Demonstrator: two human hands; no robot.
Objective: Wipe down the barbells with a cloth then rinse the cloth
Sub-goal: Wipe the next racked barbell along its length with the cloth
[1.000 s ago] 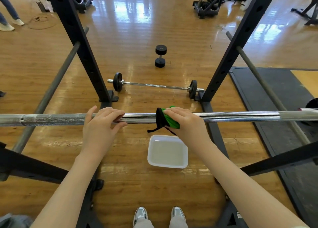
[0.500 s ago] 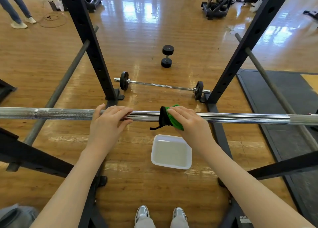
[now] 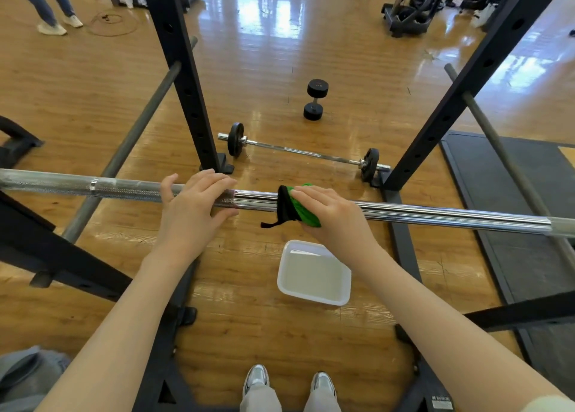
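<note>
Left hand (image 3: 194,208) draped over the long chrome barbell (image 3: 435,214), fingers laid across the knurled stretch. Right hand (image 3: 334,217) wraps the green-and-black cloth (image 3: 295,208) round the bar — just at the left hand's three o'clock. White rectangular water tub (image 3: 314,273) sits on the floor at six o'clock — below the cloth.

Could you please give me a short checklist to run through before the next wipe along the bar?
1. Cloth wrapped on the racked bar: ok, the right hand holds it against the chrome.
2. Left hand steadying the bar: ok, it rests on the rough grip section.
3. Path to the right free: ok, bare chrome up to the sleeve.
4. Rinse tub within reach: ok, on the floor just below the bar.
5. Water in the tub: cannot tell.
6. Floor barbell wiped: cannot tell.
</note>
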